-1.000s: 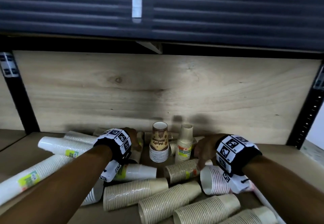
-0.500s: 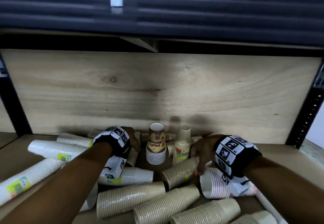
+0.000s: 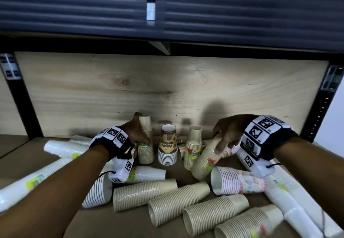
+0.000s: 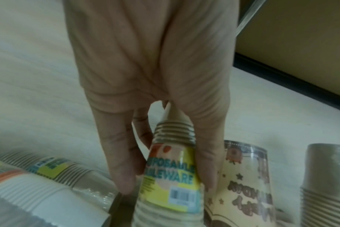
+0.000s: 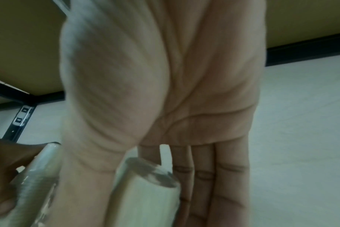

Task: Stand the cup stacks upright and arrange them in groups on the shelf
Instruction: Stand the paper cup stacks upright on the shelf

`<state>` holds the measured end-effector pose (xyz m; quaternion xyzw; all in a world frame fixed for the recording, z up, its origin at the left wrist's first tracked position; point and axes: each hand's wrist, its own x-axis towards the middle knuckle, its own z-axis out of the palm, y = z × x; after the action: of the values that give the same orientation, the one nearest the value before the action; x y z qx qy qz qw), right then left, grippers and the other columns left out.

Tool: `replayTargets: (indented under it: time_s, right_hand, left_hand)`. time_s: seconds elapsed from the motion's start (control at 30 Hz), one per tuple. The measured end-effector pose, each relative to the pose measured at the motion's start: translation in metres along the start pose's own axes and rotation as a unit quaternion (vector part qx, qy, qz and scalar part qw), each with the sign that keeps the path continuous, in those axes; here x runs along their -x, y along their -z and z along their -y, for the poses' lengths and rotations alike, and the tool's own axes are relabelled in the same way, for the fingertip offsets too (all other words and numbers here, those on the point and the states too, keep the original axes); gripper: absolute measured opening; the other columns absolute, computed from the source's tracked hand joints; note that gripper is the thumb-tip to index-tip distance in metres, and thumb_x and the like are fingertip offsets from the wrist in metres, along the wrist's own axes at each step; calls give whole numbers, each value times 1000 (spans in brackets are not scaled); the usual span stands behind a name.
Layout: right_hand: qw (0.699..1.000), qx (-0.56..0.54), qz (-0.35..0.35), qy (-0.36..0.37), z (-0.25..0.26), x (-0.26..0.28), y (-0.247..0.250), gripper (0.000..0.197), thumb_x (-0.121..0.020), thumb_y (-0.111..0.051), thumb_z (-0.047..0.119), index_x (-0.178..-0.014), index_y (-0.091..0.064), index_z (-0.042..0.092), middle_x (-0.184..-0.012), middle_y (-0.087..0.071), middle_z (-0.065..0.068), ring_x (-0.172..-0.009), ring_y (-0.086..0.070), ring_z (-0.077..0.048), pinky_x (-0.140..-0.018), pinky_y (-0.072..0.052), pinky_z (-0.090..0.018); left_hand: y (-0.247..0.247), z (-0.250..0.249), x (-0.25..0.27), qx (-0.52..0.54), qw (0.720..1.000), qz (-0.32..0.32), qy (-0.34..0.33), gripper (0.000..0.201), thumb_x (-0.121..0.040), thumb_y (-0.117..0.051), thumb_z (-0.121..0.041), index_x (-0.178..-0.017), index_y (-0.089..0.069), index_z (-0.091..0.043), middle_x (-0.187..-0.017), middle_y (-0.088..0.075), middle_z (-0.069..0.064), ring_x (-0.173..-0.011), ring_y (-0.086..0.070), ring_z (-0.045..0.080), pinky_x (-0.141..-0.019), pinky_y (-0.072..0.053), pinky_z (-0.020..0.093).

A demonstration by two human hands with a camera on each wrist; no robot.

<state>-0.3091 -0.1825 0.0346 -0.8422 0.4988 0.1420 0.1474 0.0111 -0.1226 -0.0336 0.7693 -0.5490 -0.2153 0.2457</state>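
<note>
Nearest us, tan stacks (image 3: 197, 199) lie on their sides across the shelf (image 3: 104, 223) front, w/ white stacks (image 3: 37, 180) lying at far L and far R; the R ones run out of frame. A pink-print stack (image 3: 238, 183) lies just behind the tan ones.

Mid-shelf, our left hand (image 3: 136, 132) is wrapped round an upright tan stack (image 3: 146, 144): thumb one side, fingers (image 4: 122, 161) the other, gripping at the label, per wrist cam. Its base is cut off there. Our right hand (image 3: 228, 132) grasps a tilted stack (image 3: 206, 156) near its top, fingers curled over; it leans toward the middle, foot on the shelf. Wrist cam is blurry, so we can't read its label.

Between the hands stand two upright stacks, apart from both: a birthday stack (image 3: 167, 144) and a slim tan stack (image 3: 193, 146). More cups lie behind them by the back panel (image 3: 167, 85), mostly hidden.
</note>
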Motion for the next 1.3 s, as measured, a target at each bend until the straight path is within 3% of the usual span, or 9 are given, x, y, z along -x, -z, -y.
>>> replayTargets:
  time_s: [0.13,0.2,0.3,0.37,0.5,0.67,0.77,1.1,1.3]
  right_hand:
    - [999,21,-40,-13,4,5,7,39,-72,-85,27,-100,-69,5,-82,-67,-3,-76,-65,-17,-68,-55,-28]
    - [996,28,-77,-22,6,3,8,32,-74,-83,24,-97,-64,11,-91,-63,-3,-84,-63,-20,-75,-53,-30]
    - [996,-8,-89,-20,2,-4,7,41,-72,-85,23,-104,-68,3,-98,-71,-5,-65,-63,-7,-70,-56,-25]
    - [994,-16,-105,-18,0,-10,4,45,-68,-87,27,-104,-66,8,-96,-70,0,-59,-61,-2,-60,-56,-18]
    - [995,-14,-94,-23,0,-13,3,50,-69,-87,34,-103,-68,2,-94,-75,-10,-75,-74,-21,-77,-61,-38]
    - [992,-67,-109,-19,-9,-18,1,56,-65,-90,30,-107,-61,8,-91,-74,-12,-78,-75,-26,-78,-61,-47]
    - [988,-90,-127,-19,-13,-19,-1,54,-63,-91,31,-100,-56,14,-84,-74,-10,-75,-75,-27,-77,-61,-47]
    - [979,-162,-124,-6,-10,-21,-7,45,-68,-88,36,-86,-72,-2,-68,-75,-11,-70,-76,-23,-74,-63,-39]
    - [979,-172,-113,-5,-4,-17,-14,56,-67,-89,35,-99,-66,-4,-76,-76,-16,-77,-76,-27,-78,-62,-42]
  left_hand:
    - [-1,-6,16,23,999,18,-14,92,-66,-86,-15,-133,-25,-30,-108,-59,12,-94,-66,32,-73,-60,51]
    - [-1,-4,16,20,999,22,-13,85,-69,-84,-17,-130,-28,-31,-107,-59,12,-94,-65,32,-71,-60,54]
    - [-1,-3,14,20,1000,17,-12,82,-69,-84,-18,-128,-30,-34,-105,-60,11,-93,-66,33,-69,-60,54]
    - [-1,0,11,26,999,20,-15,82,-69,-85,-18,-127,-29,-34,-107,-61,11,-93,-66,32,-70,-60,53]
    - [-1,2,7,29,999,26,-22,82,-68,-86,-19,-127,-30,-35,-106,-61,9,-93,-66,30,-71,-61,50]
    - [1,2,7,54,998,36,-25,79,-62,-86,-29,-123,-36,-36,-108,-62,9,-97,-66,31,-74,-60,52]
    - [3,-1,6,40,998,28,-43,70,-68,-84,-32,-124,-41,-31,-107,-62,8,-94,-67,30,-73,-60,52]
    - [7,2,6,0,998,-33,-55,61,-65,-87,-36,-111,-50,-22,-97,-66,4,-80,-69,21,-62,-59,33]
    - [2,5,6,-24,997,-49,-56,63,-63,-87,-41,-112,-50,-23,-99,-64,0,-85,-66,19,-73,-59,37]
